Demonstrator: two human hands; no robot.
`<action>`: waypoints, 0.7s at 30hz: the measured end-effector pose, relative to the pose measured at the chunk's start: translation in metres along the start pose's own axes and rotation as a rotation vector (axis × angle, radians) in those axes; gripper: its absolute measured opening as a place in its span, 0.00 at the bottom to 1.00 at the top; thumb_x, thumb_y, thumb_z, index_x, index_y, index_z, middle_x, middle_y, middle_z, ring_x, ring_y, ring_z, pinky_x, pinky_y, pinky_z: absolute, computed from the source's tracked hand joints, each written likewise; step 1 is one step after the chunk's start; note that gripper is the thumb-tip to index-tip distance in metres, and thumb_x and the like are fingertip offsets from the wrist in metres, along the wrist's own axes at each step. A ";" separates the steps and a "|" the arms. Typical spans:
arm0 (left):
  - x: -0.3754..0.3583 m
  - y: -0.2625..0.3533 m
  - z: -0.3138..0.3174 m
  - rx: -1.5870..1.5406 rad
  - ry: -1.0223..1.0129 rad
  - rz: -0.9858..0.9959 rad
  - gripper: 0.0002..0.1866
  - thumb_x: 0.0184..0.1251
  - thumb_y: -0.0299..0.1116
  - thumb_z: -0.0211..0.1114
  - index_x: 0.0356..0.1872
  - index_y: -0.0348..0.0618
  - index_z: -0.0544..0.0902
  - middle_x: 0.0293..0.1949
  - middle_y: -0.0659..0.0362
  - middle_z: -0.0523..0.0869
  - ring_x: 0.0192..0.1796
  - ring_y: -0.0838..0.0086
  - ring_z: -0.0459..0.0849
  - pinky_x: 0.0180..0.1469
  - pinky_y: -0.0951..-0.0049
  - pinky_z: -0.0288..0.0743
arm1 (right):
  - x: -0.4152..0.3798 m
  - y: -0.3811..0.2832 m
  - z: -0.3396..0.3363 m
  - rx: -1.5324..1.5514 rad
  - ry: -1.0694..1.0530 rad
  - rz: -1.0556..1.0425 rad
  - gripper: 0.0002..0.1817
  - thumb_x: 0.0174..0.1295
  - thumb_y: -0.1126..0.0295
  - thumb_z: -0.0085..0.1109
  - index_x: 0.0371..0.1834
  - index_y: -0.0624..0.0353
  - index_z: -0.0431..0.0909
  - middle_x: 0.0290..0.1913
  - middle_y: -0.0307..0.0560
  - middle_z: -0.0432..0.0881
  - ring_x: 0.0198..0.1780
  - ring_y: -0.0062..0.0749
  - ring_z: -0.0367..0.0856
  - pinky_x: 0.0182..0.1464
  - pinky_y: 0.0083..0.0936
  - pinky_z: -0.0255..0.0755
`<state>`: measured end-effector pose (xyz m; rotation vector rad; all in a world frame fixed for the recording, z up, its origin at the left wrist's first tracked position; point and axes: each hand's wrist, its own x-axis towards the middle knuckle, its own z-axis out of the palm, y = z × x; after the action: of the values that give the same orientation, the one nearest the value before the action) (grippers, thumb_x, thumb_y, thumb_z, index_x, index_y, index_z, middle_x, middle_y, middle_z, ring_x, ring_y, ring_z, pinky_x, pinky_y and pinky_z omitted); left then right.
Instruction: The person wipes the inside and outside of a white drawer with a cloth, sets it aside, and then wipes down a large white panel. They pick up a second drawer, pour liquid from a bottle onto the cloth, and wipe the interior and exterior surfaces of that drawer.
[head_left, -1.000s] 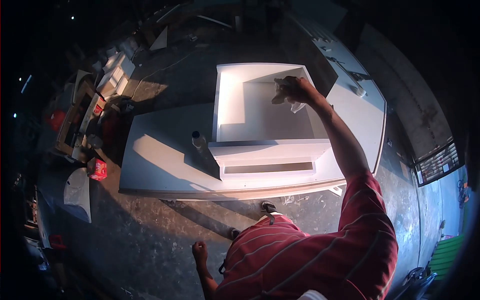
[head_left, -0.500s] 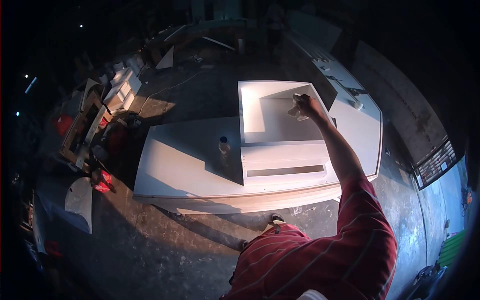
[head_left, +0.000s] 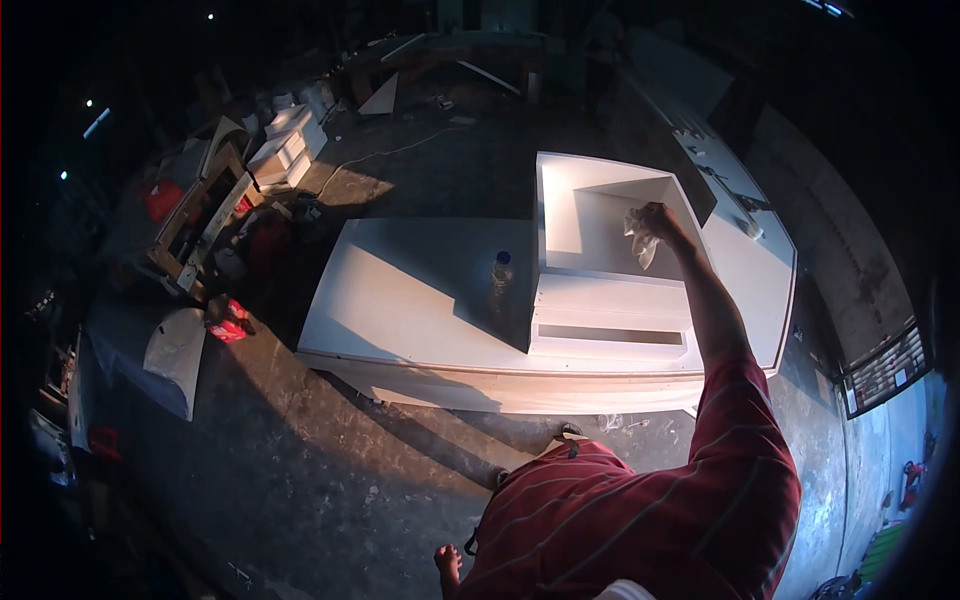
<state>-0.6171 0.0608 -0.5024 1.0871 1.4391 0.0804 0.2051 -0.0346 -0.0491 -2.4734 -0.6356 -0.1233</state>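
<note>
head view: right hand [head_left: 660, 217] fingers grip a cloth [head_left: 641, 243] inside the cabinet [head_left: 610, 300]; left hand's [head_left: 447, 563] grip unclear.

Left of my fingers, a plastic bottle [head_left: 501, 272] stands on the white panel [head_left: 400, 300]. Farther left, a red carton [head_left: 229, 322] and stacked white pieces [head_left: 285, 150] lie on the concrete floor [head_left: 300, 470].

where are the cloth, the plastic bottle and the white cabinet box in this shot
cloth [head_left: 641, 240], head view, on the crumpled white middle hanging below the right hand [head_left: 658, 216]
plastic bottle [head_left: 501, 274], head view, on its clear body under the dark cap
white cabinet box [head_left: 610, 300], head view, on the flat front panel above the slot
</note>
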 end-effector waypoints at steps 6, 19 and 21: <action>-0.001 -0.075 -0.009 -0.161 0.039 -0.285 0.15 0.60 0.41 0.60 0.44 0.44 0.75 0.31 0.58 0.79 0.28 0.68 0.80 0.26 0.68 0.76 | 0.015 0.006 0.012 0.150 0.119 0.103 0.17 0.59 0.58 0.56 0.44 0.59 0.80 0.37 0.53 0.84 0.41 0.39 0.84 0.43 0.33 0.76; 0.023 0.278 0.028 -0.400 -0.110 0.255 0.21 0.67 0.50 0.55 0.52 0.47 0.74 0.46 0.60 0.77 0.45 0.72 0.77 0.40 0.69 0.74 | -0.205 -0.236 0.106 1.016 -0.453 -0.454 0.18 0.58 0.85 0.51 0.53 0.65 0.70 0.48 0.43 0.76 0.52 0.23 0.72 0.57 0.21 0.64; 0.006 0.395 0.063 -0.540 -0.474 0.509 0.33 0.65 0.60 0.51 0.64 0.50 0.64 0.59 0.56 0.71 0.58 0.63 0.72 0.52 0.58 0.69 | -0.229 -0.255 0.157 0.911 -0.510 -0.406 0.19 0.54 0.82 0.58 0.52 0.65 0.71 0.47 0.46 0.77 0.52 0.26 0.74 0.56 0.23 0.67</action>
<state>-0.3483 0.2475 -0.2727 0.9115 0.6352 0.5103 -0.1247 0.1417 -0.1000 -1.4638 -1.0984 0.5435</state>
